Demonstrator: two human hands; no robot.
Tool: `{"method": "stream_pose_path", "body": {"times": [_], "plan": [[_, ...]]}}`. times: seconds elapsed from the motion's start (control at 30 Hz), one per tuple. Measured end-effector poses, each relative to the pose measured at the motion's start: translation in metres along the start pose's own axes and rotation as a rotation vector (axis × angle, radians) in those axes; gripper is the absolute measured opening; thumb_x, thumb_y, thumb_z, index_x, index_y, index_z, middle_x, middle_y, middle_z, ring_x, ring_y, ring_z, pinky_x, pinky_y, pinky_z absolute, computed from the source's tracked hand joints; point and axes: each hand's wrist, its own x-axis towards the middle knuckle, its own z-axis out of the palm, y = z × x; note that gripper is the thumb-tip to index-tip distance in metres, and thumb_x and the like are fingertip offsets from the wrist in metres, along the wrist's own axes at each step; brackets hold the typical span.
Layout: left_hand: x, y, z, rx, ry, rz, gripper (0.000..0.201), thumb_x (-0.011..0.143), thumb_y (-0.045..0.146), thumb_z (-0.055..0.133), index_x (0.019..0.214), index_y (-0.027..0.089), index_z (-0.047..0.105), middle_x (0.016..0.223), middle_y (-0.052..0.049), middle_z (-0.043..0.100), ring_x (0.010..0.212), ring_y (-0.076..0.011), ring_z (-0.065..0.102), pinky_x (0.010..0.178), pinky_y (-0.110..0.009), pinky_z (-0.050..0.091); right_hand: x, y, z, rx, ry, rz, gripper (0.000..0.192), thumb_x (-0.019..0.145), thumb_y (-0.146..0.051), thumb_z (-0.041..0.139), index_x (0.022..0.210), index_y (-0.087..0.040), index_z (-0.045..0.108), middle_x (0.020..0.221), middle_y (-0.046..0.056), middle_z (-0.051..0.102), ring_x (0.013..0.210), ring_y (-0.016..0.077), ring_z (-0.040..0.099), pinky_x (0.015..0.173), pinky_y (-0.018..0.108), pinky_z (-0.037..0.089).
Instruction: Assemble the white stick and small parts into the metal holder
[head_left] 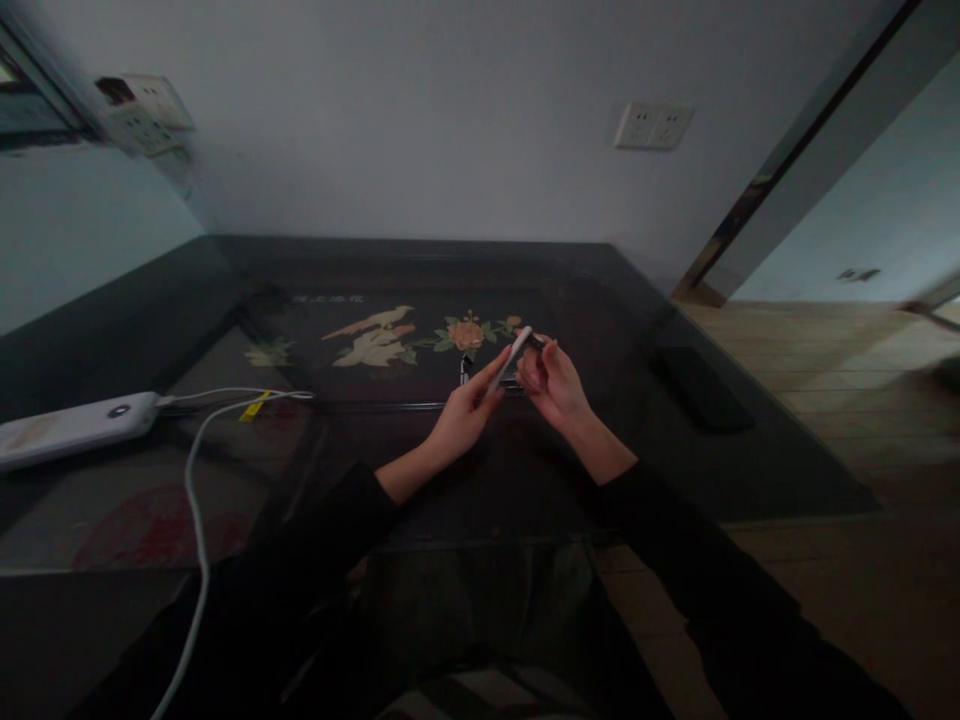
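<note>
My left hand (pixel 466 408) is closed around a slim, pale, flat-edged object (pixel 519 345), which tilts up and to the right above the table. Its exact kind I cannot make out. Close by on the right, my right hand (pixel 553 380) has its fingers bent in a pinch on a small dark piece (pixel 535 342) at the upper end of the pale object. Whether the two pieces are joined is unclear. Just beyond my left fingers is a small shiny black-and-silver item (pixel 466 368), too small to name.
The dark glossy table (pixel 420 480) bears a bird-and-flower picture. At left lies a white power bank (pixel 82 428) with a white cable (pixel 196 500) running toward me. A dark phone-like slab (pixel 703 388) lies at right. Wall sockets (pixel 654 126) are behind.
</note>
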Motion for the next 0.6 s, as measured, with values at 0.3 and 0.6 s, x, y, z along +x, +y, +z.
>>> {"method": "stream_pose_path", "body": {"times": [0.3, 0.6], "plan": [[-0.0045, 0.0014, 0.0017, 0.019, 0.01, -0.072, 0.059, 0.092, 0.018, 0.052, 0.149, 0.023, 0.04, 0.11, -0.007, 0.072, 0.065, -0.0117, 0.058, 0.068, -0.027, 0.052, -0.0007, -0.0005, 0.0003, -0.032, 0.012, -0.007, 0.049, 0.071, -0.068, 0.069, 0.092, -0.024, 0.065, 0.046, -0.01, 0.037, 0.043, 0.0088, 0.028, 0.045, 0.028, 0.024], [-0.0089, 0.0061, 0.0083, 0.008, -0.078, 0.015, 0.057, 0.092, 0.018, 0.051, 0.148, 0.021, 0.042, 0.136, -0.011, 0.061, 0.108, -0.0234, 0.063, 0.095, -0.04, 0.051, -0.0002, -0.0009, -0.0035, 0.068, 0.027, 0.027, 0.051, 0.065, -0.063, 0.078, 0.096, -0.023, 0.071, 0.05, -0.009, 0.041, 0.043, 0.0058, 0.034, 0.043, 0.022, 0.029]]}}
